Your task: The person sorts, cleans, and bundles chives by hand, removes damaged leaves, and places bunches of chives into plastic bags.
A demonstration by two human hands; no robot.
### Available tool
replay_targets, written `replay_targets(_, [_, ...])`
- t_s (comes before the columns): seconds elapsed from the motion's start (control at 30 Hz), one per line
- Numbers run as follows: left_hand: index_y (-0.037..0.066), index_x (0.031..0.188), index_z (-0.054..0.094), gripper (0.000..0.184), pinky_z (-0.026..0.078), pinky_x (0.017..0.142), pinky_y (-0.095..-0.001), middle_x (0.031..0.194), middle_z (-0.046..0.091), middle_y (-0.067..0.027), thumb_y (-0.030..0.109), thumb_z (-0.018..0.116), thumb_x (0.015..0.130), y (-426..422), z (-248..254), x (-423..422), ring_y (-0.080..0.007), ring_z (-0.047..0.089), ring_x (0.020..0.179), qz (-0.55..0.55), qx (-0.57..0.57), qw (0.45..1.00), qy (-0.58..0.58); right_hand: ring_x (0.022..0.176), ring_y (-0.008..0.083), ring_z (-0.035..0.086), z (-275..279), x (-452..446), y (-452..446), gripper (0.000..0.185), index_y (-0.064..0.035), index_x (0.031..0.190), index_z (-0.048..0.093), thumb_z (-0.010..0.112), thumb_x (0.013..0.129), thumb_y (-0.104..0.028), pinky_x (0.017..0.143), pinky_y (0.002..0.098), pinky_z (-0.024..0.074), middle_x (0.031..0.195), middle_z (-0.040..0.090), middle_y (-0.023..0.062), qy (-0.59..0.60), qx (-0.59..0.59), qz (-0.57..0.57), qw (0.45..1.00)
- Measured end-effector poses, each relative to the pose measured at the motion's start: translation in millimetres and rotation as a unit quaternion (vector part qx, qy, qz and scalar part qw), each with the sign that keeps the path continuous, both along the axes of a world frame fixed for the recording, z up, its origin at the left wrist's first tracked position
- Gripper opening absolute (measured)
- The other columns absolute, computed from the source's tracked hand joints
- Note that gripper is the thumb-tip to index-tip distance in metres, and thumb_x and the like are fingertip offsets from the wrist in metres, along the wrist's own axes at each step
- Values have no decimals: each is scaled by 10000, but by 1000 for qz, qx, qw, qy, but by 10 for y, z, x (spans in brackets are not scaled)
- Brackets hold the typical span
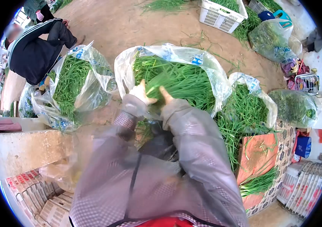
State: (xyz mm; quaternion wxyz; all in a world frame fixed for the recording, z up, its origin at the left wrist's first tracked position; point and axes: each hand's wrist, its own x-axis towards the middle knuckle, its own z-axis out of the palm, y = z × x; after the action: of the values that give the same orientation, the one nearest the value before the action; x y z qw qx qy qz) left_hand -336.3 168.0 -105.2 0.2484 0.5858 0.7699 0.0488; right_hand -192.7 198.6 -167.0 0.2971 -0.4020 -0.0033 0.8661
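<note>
A bunch of green chives [164,80], blurred by motion, lies across my hands above a large clear plastic bag. The left hand [142,94] is at the pale stem ends, finger and thumb apart around them. My right hand [166,96] is close beside it, thumb raised against the stalks; its other fingers are hidden under the greens. Both wrists are in translucent sleeve covers. More long chives [195,85] fill the open plastic bag [221,89] in front of me.
Bags of chives stand left [70,81] and right [246,102]. A reddish board [257,155] with loose chives lies at right. A white crate [221,17] is at the back. A person in dark clothes [36,49] sits at left. Stacked crates [302,187] stand at lower right.
</note>
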Motion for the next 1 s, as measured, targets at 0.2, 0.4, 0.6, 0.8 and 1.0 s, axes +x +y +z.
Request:
replay_targets(0.2, [4,1328,390,578,387,979,-431,1277,489,-173,59,550,776,-544,-696,546,-338,466,1169,-98,190,971,104,1089,338,497,-156,-6,-230,597,3,1224,433,644,793,-350,929,481,403,1176,513,218,2,-48,-13,999])
replay_targets(0.4, [3,1360,389,708,328,1073,-424,1397,388,-222,177,647,724,-602,-141,682,-357,391,1283,-144,92,984,-48,967,332,587,-247,283,-342,456,10,1112,554,610,810,-328,849,506,470,1045,609,207,-50,-51,-44,997])
replay_targets(0.6, [41,1179,616,432,458,940,-341,1251,562,-194,314,660,847,-63,-58,-114,-299,577,1117,-46,169,956,-235,718,354,639,-305,437,-361,303,2,996,611,591,801,-230,744,520,530,897,665,193,20,-113,-84,990])
replay_targets(0.8, [5,1281,522,771,348,1032,-368,1299,524,-218,652,406,879,301,-364,-312,-327,489,1216,-5,-155,984,-92,723,359,650,-292,625,-352,324,18,1019,599,596,807,-226,723,526,546,873,665,214,21,-118,-74,990])
replay_targets(1.0, [-42,1273,517,877,375,993,-357,1250,562,-207,692,550,794,305,-538,-11,-259,516,1168,16,-227,864,-449,680,333,650,-279,780,-411,357,1,1027,609,607,795,-271,689,477,560,864,668,201,57,-23,-90,994])
